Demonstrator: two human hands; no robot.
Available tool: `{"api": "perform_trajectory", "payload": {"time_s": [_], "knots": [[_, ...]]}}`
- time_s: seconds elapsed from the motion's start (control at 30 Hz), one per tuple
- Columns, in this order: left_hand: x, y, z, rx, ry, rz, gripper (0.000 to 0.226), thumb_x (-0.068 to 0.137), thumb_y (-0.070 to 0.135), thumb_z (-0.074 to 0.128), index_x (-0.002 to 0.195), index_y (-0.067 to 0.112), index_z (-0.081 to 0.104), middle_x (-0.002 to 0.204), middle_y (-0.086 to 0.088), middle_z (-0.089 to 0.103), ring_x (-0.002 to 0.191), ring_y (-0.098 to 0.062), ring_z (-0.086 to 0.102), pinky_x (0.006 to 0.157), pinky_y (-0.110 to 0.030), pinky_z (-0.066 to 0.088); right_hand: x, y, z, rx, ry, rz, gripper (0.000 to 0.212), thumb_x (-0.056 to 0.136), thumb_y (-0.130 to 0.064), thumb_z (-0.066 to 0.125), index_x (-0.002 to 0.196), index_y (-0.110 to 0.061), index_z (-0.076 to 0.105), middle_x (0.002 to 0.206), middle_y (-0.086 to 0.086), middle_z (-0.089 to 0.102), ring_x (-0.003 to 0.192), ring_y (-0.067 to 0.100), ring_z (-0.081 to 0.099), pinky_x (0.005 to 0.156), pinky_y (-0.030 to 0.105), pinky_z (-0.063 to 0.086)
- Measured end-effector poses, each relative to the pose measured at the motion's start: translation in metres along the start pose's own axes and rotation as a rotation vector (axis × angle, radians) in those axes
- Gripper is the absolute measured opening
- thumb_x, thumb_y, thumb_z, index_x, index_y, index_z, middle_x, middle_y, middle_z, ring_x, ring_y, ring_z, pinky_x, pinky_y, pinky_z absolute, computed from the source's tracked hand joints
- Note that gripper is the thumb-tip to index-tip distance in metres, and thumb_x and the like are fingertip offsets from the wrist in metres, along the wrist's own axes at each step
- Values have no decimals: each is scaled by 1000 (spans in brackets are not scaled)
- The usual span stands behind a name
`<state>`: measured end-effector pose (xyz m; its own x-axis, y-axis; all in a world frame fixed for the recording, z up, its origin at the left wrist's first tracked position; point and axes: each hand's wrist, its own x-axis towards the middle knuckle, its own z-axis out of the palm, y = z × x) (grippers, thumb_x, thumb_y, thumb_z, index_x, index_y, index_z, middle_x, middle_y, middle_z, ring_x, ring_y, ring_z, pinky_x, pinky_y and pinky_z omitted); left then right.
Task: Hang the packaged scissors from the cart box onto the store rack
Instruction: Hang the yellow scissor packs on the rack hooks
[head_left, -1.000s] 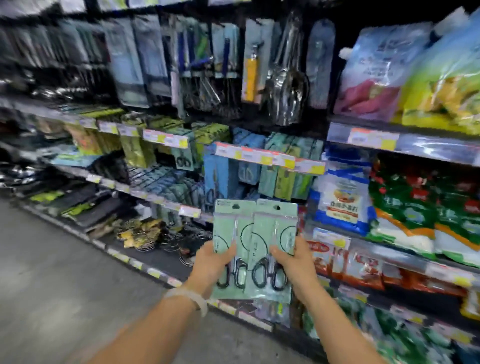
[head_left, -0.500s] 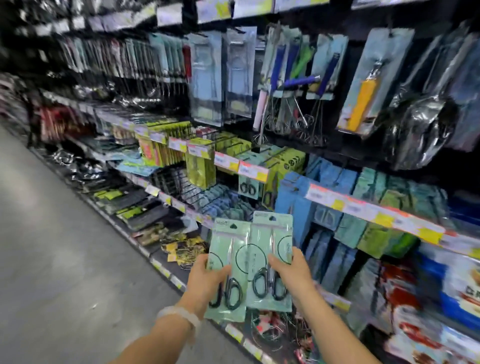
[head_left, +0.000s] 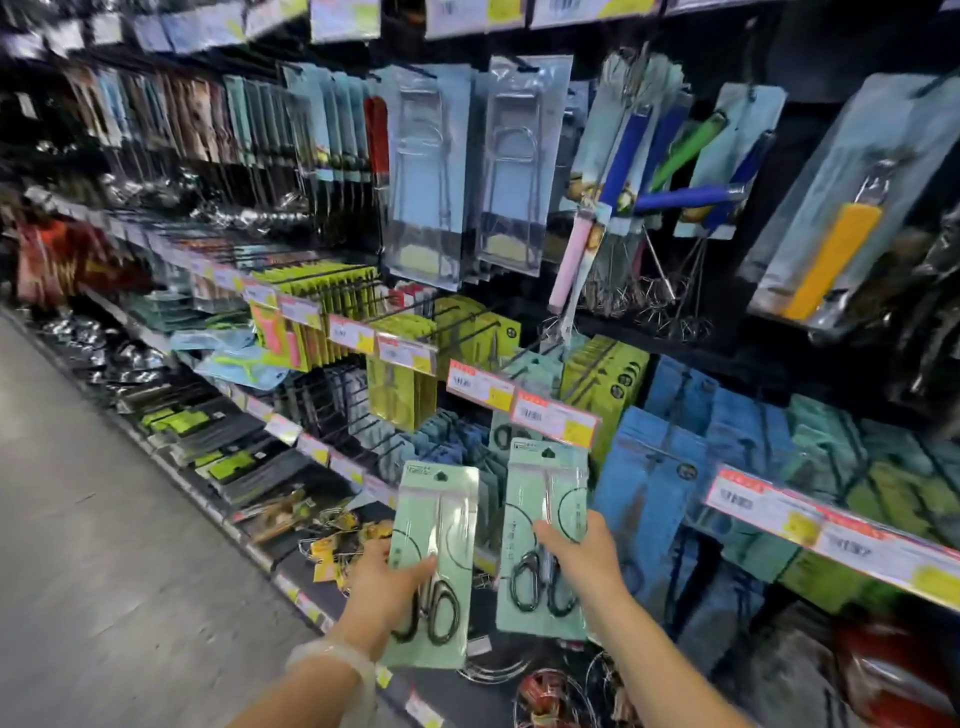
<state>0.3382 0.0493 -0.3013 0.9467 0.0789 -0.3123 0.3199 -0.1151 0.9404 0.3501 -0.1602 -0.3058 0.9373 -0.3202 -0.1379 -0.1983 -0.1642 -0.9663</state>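
Two pale green packs of black-handled scissors are held up in front of the store rack. My left hand grips the lower left edge of the left scissors pack, thumb across its front. My right hand grips the right scissors pack from its right side, thumb over the card. The right pack stands slightly higher, its top just under an orange price tag. Matching green scissors packs hang on a hook just behind it. The cart box is out of view.
Yellow-green packs hang to the left, blue packs to the right. Whisks and tongs hang above. Bare black hooks jut out near the price rail. The grey aisle floor runs along the left.
The view swung left along the shelves and closer to the rack. The two packs, overlapping before, have separated, and my right hand has raised its pack toward the price tag.
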Motion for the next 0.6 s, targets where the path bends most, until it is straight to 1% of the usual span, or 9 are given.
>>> {"api": "perform_trajectory", "payload": {"time_s": [0.07,0.1,0.17,0.23,0.3,0.4,0.47,0.53,0.6], "knots": [[21,3,-2,-2,-44,-29,24,84,14,69,101,8,52,95,-5,66,79,-11,60,81,-32,52,12,-1,9,12,19,32,70,83,-34,69,136,-4,36,139,1,42,131,26,41,109,40,35],[32,7,-3,-4,-58,-30,24,85,12,68,101,5,51,93,-3,66,79,-10,59,88,-32,49,18,0,15,3,25,46,66,85,-30,66,137,-5,34,137,-3,39,132,25,39,109,38,33],[52,14,-7,-9,-76,-13,27,87,10,65,106,9,46,89,4,58,80,-11,51,89,-32,42,30,-1,27,-32,68,47,65,85,-27,67,138,-6,35,139,2,42,131,26,41,108,38,36],[74,20,-15,10,-107,-19,36,87,11,66,118,5,49,103,0,59,89,-17,51,92,-35,41,39,-9,43,-82,104,35,56,83,-26,69,128,-7,42,127,6,52,118,23,51,95,34,43],[102,23,-26,15,-132,-26,40,86,15,68,120,5,51,112,-5,63,92,-20,55,87,-33,42,48,-20,61,-104,115,38,51,82,-27,69,122,-10,43,118,4,54,106,18,52,85,28,40],[136,32,-43,61,-148,-19,37,84,20,70,115,7,55,107,-7,66,92,-22,59,81,-32,43,64,-34,86,-47,168,-17,56,79,-27,73,125,-14,45,121,2,56,112,20,55,96,34,44],[152,36,-50,81,-178,-16,44,83,25,72,119,9,52,109,-5,65,97,-22,60,85,-35,46,74,-41,98,8,235,-40,60,78,-24,74,130,-12,45,126,2,56,114,20,56,100,35,44],[166,36,-57,102,-214,-16,47,81,27,73,119,9,52,114,-4,65,104,-23,61,94,-39,47,80,-45,104,11,272,-37,54,82,-17,70,129,-9,44,124,3,55,109,16,55,92,28,41],[176,36,-61,98,-247,-3,40,80,26,74,112,9,57,110,-6,70,98,-21,65,91,-39,49,81,-44,110,-21,293,-16,55,85,-17,67,132,-6,40,127,7,54,110,17,52,89,26,39]]}}
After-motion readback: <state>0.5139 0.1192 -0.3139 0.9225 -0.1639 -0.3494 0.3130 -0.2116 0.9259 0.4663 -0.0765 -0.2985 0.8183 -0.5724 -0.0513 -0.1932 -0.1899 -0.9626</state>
